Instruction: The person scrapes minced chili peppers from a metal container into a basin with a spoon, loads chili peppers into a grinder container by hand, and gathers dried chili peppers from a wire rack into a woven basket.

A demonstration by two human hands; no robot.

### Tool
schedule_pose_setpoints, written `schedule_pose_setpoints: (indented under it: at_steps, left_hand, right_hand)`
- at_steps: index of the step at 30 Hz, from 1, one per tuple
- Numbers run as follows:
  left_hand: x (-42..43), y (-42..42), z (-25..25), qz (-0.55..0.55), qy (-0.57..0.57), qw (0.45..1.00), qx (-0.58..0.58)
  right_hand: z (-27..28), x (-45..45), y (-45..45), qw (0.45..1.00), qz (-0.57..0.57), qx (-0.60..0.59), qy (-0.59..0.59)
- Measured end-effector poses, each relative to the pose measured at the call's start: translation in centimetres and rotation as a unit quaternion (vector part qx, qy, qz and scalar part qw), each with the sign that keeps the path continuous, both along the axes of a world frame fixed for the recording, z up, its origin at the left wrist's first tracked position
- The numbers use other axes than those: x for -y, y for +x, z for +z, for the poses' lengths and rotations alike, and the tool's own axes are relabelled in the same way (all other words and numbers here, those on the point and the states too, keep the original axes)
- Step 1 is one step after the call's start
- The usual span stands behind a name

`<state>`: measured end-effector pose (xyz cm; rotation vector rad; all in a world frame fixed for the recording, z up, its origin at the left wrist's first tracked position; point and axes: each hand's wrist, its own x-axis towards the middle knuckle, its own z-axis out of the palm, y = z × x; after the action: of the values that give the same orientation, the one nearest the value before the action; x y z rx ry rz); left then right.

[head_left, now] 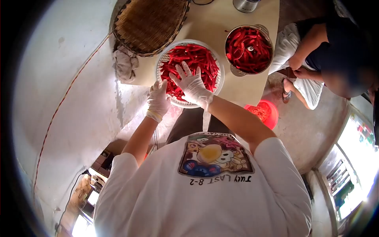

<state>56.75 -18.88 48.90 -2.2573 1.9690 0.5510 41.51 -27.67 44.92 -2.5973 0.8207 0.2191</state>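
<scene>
A white plastic basket (220, 75) full of red chili peppers (199, 55) sits at the table's near edge. Over the peppers lies my right hand (192, 85) in a thin clear glove, fingers spread and palm down. My left hand (158, 102), also gloved, is at the basket's lower left rim and appears to grip it; its fingers partly cover the rim there. To the right stands a round metal pot (271, 53) holding more red peppers around a central spindle.
A woven tray (150, 25) lies at the back left, beside a crumpled cloth (125, 65). A metal container (246, 5) stands at the table's back. Below the table is a red basin (272, 115) with chopped red contents. Another person (308, 55) sits on the right.
</scene>
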Motion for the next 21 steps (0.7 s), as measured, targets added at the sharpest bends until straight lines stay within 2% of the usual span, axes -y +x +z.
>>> schedule_pose_setpoints:
  at_steps: [2, 3, 4, 6, 7, 8, 10, 12, 16, 17, 18, 20, 21]
  left_hand:
    - [-0.9, 1.0, -2.3, 0.015, -0.023, 0.999, -0.039]
    - [-0.5, 0.8, -2.1, 0.033, 0.005, 0.999, -0.038]
    - [0.2, 0.5, -1.9, 0.051, 0.024, 0.998, -0.040]
    - [0.1, 1.6, -4.1, -0.036, -0.081, 0.992, -0.086]
    - [0.1, 1.6, -4.7, -0.030, -0.065, 0.994, -0.087]
    - [0.1, 1.7, -5.2, -0.023, -0.050, 0.995, -0.086]
    - [0.5, 1.7, -5.3, -0.019, -0.048, 0.994, -0.096]
    - [1.2, 1.8, -5.7, -0.028, -0.078, 0.989, -0.119]
    - [2.7, 1.1, -5.6, 0.043, -0.172, 0.966, -0.188]
    - [2.9, 1.5, -6.7, 0.093, -0.152, 0.955, -0.239]
    - [4.0, 0.9, -5.3, 0.214, -0.049, 0.930, -0.295]
    - [4.5, 0.9, -5.6, 0.176, -0.088, 0.941, -0.276]
    - [4.9, 0.7, -5.4, 0.184, -0.057, 0.939, -0.284]
  right_hand:
    - [-0.3, 1.0, 0.7, 0.999, -0.007, -0.042, 0.021]
    - [-0.2, 1.3, 1.1, 0.997, -0.014, -0.055, 0.058]
    - [-0.8, 1.0, 1.6, 0.998, -0.022, -0.056, 0.021]
    - [-1.1, 1.3, 1.6, 0.998, -0.045, -0.045, 0.000]
    - [-0.7, 1.6, 1.0, 0.998, -0.025, -0.036, -0.042]
    - [-0.4, 2.5, 1.2, 0.997, -0.010, -0.064, 0.039]
    - [0.2, 3.1, 0.9, 0.996, -0.004, -0.067, 0.050]
    - [-0.7, 2.5, 0.6, 0.999, -0.044, -0.005, -0.012]
    - [-2.4, 2.6, 0.5, 0.996, -0.046, 0.056, -0.053]
    - [-2.5, 3.3, 0.2, 0.997, -0.029, 0.069, -0.025]
    - [-2.4, 3.7, -0.1, 0.997, -0.013, 0.081, 0.005]
    - [-1.4, 4.0, -1.0, 0.991, 0.004, 0.119, -0.062]
    - [-2.1, 3.9, -1.1, 0.989, 0.009, 0.133, -0.062]
